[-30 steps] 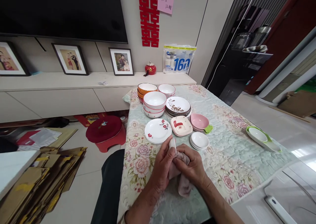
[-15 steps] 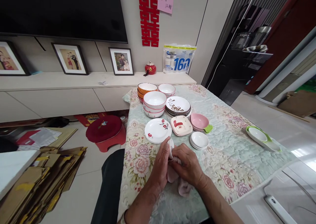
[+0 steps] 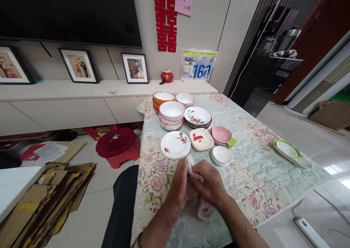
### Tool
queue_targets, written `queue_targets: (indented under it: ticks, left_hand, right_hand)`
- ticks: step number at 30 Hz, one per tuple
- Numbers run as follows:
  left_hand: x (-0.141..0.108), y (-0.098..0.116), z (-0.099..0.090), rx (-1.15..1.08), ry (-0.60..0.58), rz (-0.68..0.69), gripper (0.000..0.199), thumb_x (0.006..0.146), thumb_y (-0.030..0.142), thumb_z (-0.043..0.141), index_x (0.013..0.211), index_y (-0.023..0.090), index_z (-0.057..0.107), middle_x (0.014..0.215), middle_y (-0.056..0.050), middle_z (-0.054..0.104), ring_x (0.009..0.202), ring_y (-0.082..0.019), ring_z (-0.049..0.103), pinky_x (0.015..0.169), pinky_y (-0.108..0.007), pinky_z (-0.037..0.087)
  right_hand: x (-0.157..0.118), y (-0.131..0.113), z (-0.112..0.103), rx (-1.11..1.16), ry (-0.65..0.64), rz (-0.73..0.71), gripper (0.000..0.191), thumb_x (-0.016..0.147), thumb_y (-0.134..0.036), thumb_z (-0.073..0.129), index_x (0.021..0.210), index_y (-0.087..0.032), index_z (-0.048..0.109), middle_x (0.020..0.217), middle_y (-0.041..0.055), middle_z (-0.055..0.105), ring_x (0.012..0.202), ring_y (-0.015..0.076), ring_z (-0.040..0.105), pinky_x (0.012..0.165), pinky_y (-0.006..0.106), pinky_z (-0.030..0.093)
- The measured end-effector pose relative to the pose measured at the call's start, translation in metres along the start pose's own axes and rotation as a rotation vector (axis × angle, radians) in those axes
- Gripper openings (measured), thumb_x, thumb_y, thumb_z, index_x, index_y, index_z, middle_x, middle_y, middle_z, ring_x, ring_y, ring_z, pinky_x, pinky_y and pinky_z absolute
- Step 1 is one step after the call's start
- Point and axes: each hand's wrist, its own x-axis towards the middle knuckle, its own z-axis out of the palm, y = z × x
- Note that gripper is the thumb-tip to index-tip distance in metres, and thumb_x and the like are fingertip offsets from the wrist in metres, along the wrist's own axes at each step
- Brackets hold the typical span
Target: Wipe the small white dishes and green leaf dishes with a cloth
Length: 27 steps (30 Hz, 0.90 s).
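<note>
A small white dish (image 3: pixel 190 163) is held on edge between my hands over the near part of the table. My left hand (image 3: pixel 179 184) is closed round its left side, with the thumb along the rim. In my right hand (image 3: pixel 210 182) is a pale pink cloth (image 3: pixel 204 208), bunched against the dish and hanging down below the fingers. Just beyond my hands lie white plates with red flowers (image 3: pixel 175 146), a square pink dish (image 3: pixel 201 138) and a stack of small white dishes (image 3: pixel 222 155). Part of the held dish is hidden by my fingers.
Stacked bowls (image 3: pixel 171 111), brown-patterned plates (image 3: pixel 197 116) and a pink bowl (image 3: pixel 221 134) stand farther back on the flowered tablecloth (image 3: pixel 251 167). A green-edged dish (image 3: pixel 291 154) lies near the right edge. A red stool (image 3: pixel 117 146) and flattened cardboard (image 3: pixel 54 197) are at the left.
My right hand and the cloth have shifted slightly against the small dish, which is tilted a little differently. My left hand keeps its hold. The tableware has not moved.
</note>
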Motion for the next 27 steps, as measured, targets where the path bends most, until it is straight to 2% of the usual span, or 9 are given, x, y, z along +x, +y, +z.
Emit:
queue_targets:
  ticks: [3,6,8,10,12,15,20,23,27]
  left_hand:
    - [-0.001,0.0,0.001,-0.04,-0.032,0.018,0.039,0.084,0.052,0.067,0.106,0.021,0.071,0.11,-0.008,0.072,0.108,-0.025,0.061,0.094,-0.034,0.048]
    - [-0.001,0.004,0.004,-0.142,-0.082,-0.05,0.032,0.08,0.047,0.071,0.094,0.018,0.069,0.095,-0.006,0.072,0.097,-0.024,0.063,0.084,-0.033,0.049]
    - [-0.001,0.008,0.006,-0.196,-0.094,-0.088,0.033,0.074,0.042,0.078,0.092,0.016,0.068,0.089,-0.006,0.072,0.091,-0.023,0.065,0.079,-0.032,0.049]
    - [0.0,0.012,0.006,-0.227,-0.069,-0.096,0.039,0.067,0.037,0.083,0.095,0.015,0.067,0.087,-0.006,0.072,0.085,-0.022,0.066,0.076,-0.031,0.049]
    - [0.001,0.013,0.006,-0.242,-0.038,-0.092,0.043,0.064,0.033,0.086,0.097,0.014,0.066,0.086,-0.006,0.073,0.082,-0.02,0.066,0.075,-0.03,0.049]
    - [0.002,0.012,0.005,-0.235,-0.018,-0.089,0.043,0.062,0.031,0.086,0.095,0.014,0.064,0.084,-0.005,0.073,0.077,-0.018,0.065,0.073,-0.029,0.049]
    - [0.002,0.008,0.004,-0.085,-0.001,-0.049,0.04,0.067,0.035,0.082,0.095,0.015,0.061,0.081,-0.002,0.07,0.072,-0.016,0.062,0.067,-0.027,0.049]
    - [0.002,0.009,0.004,0.097,-0.006,0.018,0.038,0.069,0.037,0.078,0.095,0.015,0.061,0.082,-0.001,0.069,0.073,-0.016,0.06,0.068,-0.027,0.05]
    - [0.0,0.01,0.002,0.33,-0.002,0.07,0.026,0.072,0.035,0.072,0.086,0.017,0.06,0.075,0.001,0.064,0.068,-0.015,0.054,0.061,-0.025,0.046]
  right_hand:
    - [-0.001,-0.002,-0.009,0.325,0.024,0.286,0.013,0.083,-0.03,0.069,0.09,-0.02,0.068,0.078,0.0016,0.064,0.072,0.0175,0.058,0.065,0.029,0.045]
    - [-0.002,-0.003,-0.014,0.665,0.081,0.55,0.024,0.08,-0.041,0.073,0.09,-0.02,0.068,0.07,-0.0013,0.063,0.06,0.0136,0.055,0.057,0.025,0.043]
    - [-0.002,-0.003,-0.014,0.768,0.131,0.634,0.029,0.078,-0.044,0.075,0.091,-0.019,0.067,0.068,-0.0017,0.063,0.058,0.0127,0.055,0.055,0.024,0.043]
    - [0.0,-0.001,-0.012,0.756,0.192,0.659,0.031,0.077,-0.045,0.076,0.091,-0.019,0.067,0.07,-0.0014,0.064,0.059,0.0129,0.056,0.056,0.024,0.045]
    - [0.002,0.002,-0.01,0.657,0.247,0.645,0.033,0.076,-0.046,0.076,0.092,-0.019,0.067,0.071,-0.0009,0.065,0.06,0.0139,0.056,0.057,0.025,0.046]
    - [0.003,0.008,-0.008,0.38,0.313,0.56,0.03,0.08,-0.045,0.071,0.093,-0.018,0.068,0.077,0.0019,0.068,0.068,0.0173,0.06,0.064,0.029,0.049]
    - [0.001,0.016,-0.001,-0.064,0.383,0.225,0.016,0.089,-0.03,0.064,0.1,-0.02,0.07,0.093,0.0059,0.069,0.088,0.0214,0.063,0.079,0.034,0.051]
    - [-0.001,0.015,0.002,-0.158,0.363,0.081,0.021,0.09,-0.022,0.062,0.11,-0.02,0.068,0.099,0.0079,0.066,0.093,0.022,0.062,0.082,0.036,0.051]
    - [0.0,0.004,-0.001,-0.156,0.271,-0.038,0.029,0.094,-0.016,0.055,0.121,-0.019,0.063,0.109,0.0108,0.062,0.099,0.0233,0.058,0.086,0.04,0.05]
